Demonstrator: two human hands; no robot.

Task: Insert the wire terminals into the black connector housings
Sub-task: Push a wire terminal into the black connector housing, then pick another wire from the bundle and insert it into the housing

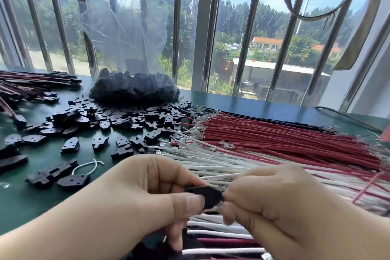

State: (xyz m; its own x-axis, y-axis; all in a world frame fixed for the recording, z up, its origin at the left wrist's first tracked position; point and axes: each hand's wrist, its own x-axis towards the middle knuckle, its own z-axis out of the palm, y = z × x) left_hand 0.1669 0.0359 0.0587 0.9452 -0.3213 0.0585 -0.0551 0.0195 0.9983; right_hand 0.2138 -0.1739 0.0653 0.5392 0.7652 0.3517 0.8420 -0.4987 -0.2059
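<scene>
Tabletop (31,196), green, spreads out beyond my fingers, with barred window (202,27) at its far edge. No writing or label can be read on anything I see. Past my right fingertips lie the red wires (285,139), long axis running left to right, metal ends pointing left; nearer, just beyond and under my hands, the white wires (221,160) lie the same way. A clear plastic bag (126,48) of black housings stands well beyond my left fingers, and loose black housings (118,120) are scattered between the bag and my hands.

My left hand (152,192) pinches one black housing (207,195) between thumb and forefinger, fingers curled. The housing's long axis runs left to right, its narrower end pointing toward my right hand (274,202). My right fingers are curled tight and meet that end of the housing; whether they pinch a wire there I cannot tell, since the fingers hide it.
</scene>
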